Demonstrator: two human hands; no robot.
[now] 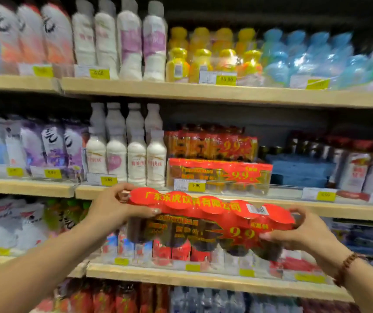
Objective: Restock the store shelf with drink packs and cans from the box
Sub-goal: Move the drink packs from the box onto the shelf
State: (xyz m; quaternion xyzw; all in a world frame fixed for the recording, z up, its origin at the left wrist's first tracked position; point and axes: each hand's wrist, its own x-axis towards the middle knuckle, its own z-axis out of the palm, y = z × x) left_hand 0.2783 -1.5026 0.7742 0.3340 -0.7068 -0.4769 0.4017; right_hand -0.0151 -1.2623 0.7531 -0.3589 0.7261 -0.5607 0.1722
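Note:
I hold a long red-wrapped drink pack (210, 222) with yellow lettering and a "9.9" mark in front of the shelves. My left hand (115, 206) grips its left end, thumb on the front. My right hand (298, 231) grips its right end, fingers curled round the end bottle. The pack hangs just below and in front of the middle shelf (294, 201). On that shelf two matching red packs (217, 172) lie stacked behind a 9.90 price tag (195, 185). The box is out of view.
White bottles (126, 159) stand left of the stacked packs. A blue carton (301, 169) and dark cans sit to their right. The top shelf holds white, yellow and blue bottles. Lower shelves carry red cans and other packs.

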